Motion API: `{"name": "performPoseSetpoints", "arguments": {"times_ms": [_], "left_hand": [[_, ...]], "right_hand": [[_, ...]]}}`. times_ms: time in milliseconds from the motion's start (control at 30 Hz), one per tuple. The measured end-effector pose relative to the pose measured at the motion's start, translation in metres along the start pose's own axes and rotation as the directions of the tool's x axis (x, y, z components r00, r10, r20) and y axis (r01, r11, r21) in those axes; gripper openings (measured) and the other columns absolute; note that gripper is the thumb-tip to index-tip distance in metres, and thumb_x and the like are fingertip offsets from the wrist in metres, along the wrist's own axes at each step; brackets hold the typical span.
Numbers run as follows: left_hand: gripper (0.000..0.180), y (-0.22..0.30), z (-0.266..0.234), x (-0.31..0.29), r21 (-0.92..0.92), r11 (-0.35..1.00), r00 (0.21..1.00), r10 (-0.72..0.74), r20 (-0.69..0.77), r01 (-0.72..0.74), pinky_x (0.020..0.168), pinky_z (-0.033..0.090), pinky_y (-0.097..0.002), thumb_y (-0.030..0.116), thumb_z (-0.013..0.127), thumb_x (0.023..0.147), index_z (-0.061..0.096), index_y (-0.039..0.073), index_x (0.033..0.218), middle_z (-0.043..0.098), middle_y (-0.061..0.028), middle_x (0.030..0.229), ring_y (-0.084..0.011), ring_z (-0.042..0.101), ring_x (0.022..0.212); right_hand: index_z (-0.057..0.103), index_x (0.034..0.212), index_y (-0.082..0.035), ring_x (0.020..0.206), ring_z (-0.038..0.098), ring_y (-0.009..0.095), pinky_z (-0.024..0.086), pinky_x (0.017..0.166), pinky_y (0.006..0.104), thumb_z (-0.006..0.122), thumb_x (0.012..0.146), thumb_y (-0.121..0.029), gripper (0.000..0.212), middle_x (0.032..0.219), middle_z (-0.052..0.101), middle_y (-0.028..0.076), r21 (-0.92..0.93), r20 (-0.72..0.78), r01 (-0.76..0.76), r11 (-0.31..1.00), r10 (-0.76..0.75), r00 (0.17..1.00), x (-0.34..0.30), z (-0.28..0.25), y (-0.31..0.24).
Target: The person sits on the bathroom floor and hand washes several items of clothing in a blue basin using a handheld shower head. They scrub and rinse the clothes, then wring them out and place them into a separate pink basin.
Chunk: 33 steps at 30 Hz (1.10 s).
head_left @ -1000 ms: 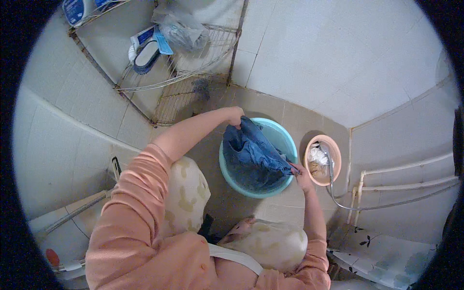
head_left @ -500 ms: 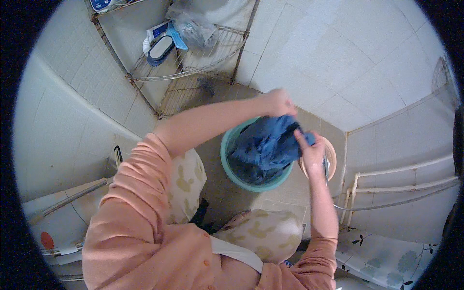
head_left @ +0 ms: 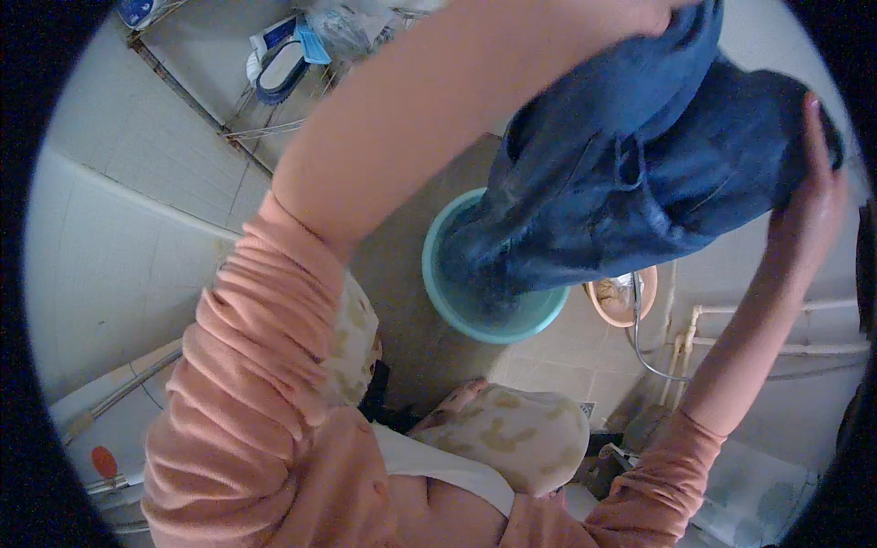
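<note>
A wet dark blue garment (head_left: 603, 201) hangs stretched out between my two raised hands. Its lower end still lies in the water of a turquoise basin (head_left: 445, 310) on the floor. A thin loop of cord or cloth stands out from its front. My left hand (head_left: 662, 16), at the top edge of the view and partly cut off, grips one upper part. On the right, my right hand (head_left: 811, 196) is closed around another part of the garment, with one finger or thumb lying along the cloth. Whether it is trousers or a top, I cannot tell.
A peach basin (head_left: 649, 306) with items inside stands right of the turquoise one, a shower hose (head_left: 637, 338) running past it. A rusty wire rack (head_left: 196, 100) at upper left holds a scrubbing brush (head_left: 281, 75) and plastic bags. Pale pipes (head_left: 703, 315) run along the right wall.
Both hands have risen and spread apart, the right one moving far to the right. The garment, bunched over the turquoise basin before, is now lifted and opened out.
</note>
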<state>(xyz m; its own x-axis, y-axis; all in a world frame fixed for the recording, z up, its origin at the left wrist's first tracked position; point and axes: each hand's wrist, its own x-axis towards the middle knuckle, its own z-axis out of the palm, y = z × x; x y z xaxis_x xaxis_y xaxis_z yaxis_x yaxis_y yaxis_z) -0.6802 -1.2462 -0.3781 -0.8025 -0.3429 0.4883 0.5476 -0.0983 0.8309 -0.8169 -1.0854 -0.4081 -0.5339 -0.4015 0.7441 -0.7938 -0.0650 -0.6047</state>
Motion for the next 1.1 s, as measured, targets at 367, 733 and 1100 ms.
{"name": "performPoseSetpoints", "arguments": {"times_ms": [367, 733, 1100], "left_hand": [[0.061, -0.310, -0.047, -0.133, 0.342, 0.659, 0.743, -0.584, -0.327, 0.670, 0.087, 0.044, -0.0322, -0.002, 0.071, 0.052, 0.057, 0.005, 0.111, 0.060, -0.0112, 0.106, -0.0224, 0.057, 0.098], [0.095, -0.389, -0.076, -0.255, 0.964, 0.045, 0.835, -0.512, -0.201, 0.260, 0.098, 0.010, -0.0669, 0.054, 0.072, 0.057, 0.026, 0.031, 0.137, 0.008, -0.0191, 0.143, -0.0491, 0.009, 0.128], [0.079, -0.430, -0.101, -0.277, 0.959, -0.073, 0.559, -0.799, -0.221, 0.274, 0.100, 0.025, -0.0560, 0.033, 0.068, 0.070, 0.027, 0.024, 0.137, 0.015, -0.0170, 0.142, -0.0420, 0.018, 0.128]], "right_hand": [[0.057, 0.106, 0.001, 0.087, 0.057, 0.018, 0.044, 0.079, 0.0293, 0.065, 0.080, -0.026, 0.038, 0.097, 0.062, 0.014, -0.216, 0.309, -0.571, 0.792, 0.610, 0.730, -0.242, 0.058, 0.168], [0.035, 0.133, -0.029, 0.125, 0.024, 0.042, 0.021, 0.097, 0.0618, 0.067, 0.064, -0.021, 0.077, 0.144, 0.019, 0.013, -0.684, 0.466, -0.122, 0.719, 0.560, 0.685, -0.372, 0.088, 0.226], [0.041, 0.128, -0.020, 0.119, 0.033, 0.039, 0.031, 0.088, 0.0631, 0.062, 0.071, -0.035, 0.063, 0.130, 0.036, 0.016, -0.750, 0.603, -0.061, 0.658, 0.719, 0.346, -0.386, 0.127, 0.245]]}}
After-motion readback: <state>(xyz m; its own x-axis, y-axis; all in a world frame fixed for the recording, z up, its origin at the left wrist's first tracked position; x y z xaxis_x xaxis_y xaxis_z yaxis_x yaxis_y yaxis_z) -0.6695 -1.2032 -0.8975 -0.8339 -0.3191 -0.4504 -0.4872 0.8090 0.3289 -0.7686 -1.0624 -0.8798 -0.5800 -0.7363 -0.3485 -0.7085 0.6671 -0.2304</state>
